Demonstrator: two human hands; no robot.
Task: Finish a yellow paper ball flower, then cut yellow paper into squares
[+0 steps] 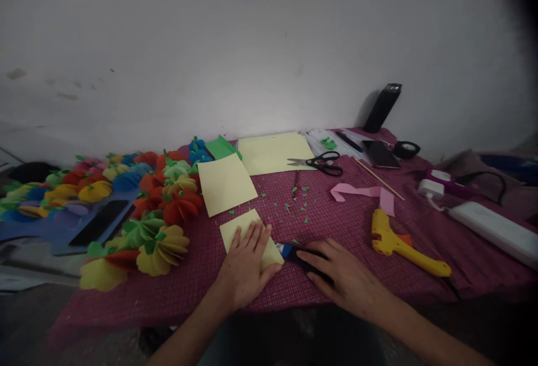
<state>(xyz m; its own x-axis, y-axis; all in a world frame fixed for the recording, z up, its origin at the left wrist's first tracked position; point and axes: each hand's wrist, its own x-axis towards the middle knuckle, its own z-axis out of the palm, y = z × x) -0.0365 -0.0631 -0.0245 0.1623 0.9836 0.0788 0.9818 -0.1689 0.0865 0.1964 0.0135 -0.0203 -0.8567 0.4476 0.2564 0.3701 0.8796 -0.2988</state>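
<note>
My left hand (246, 262) lies flat with its fingers stretched over a small square of pale yellow paper (232, 228), pressing it to the checked tablecloth. My right hand (336, 276) is closed round a black-and-blue tool with a metal tip (299, 255), whose exact kind I cannot make out. The tip meets or nearly meets the right edge of the paper. Just beyond, a larger pale yellow sheet (227, 184) rests on the cloth. Small green paper scraps (305, 219) are strewn around a thin dark pencil-like stick (296, 184).
Many colourful paper pumpkins (163, 251) crowd the left side. Black scissors (323, 162) overlap a stack of yellow sheets (273, 150) at the back. A yellow glue gun (390, 242), a pink paper strip (357, 191), a power strip (494, 228) and a black bottle (382, 108) are on the right.
</note>
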